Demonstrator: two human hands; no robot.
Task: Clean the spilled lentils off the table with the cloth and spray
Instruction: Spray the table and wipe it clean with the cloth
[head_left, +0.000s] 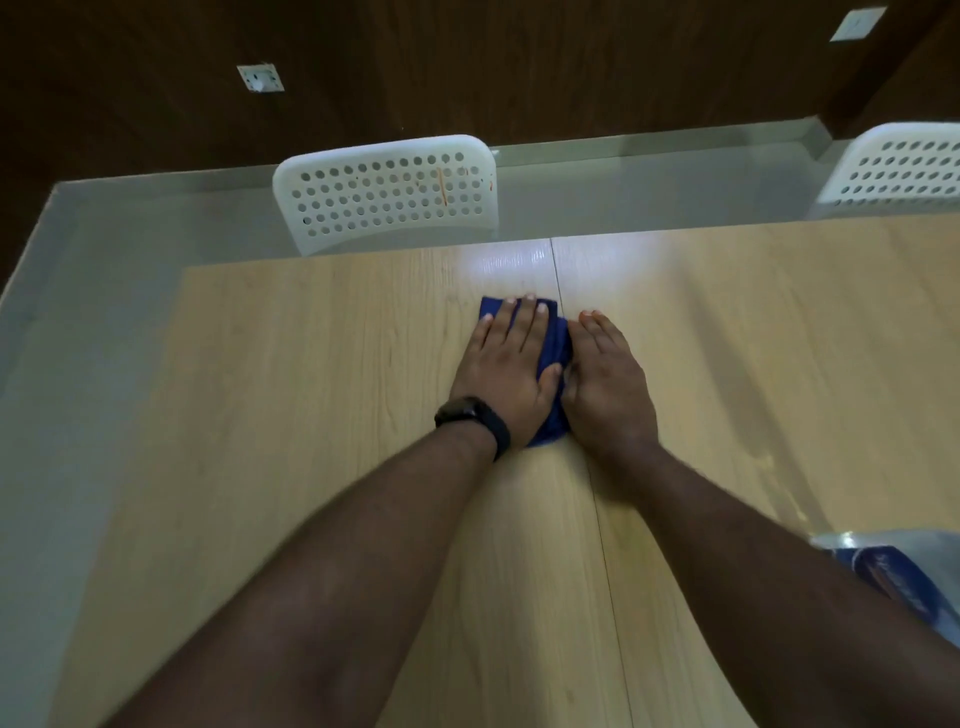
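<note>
The left hand (511, 364) lies flat, fingers straight, pressing the blue cloth (553, 343) onto the wooden surface (322, 395). The right hand (605, 379) rests flat just beside it, its inner edge touching the cloth, whose folds show between both hands.

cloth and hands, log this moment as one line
left hand: flat on cloth | right hand: flat beside cloth, touching | cloth: on table, by seam | lentils: none visible
</note>
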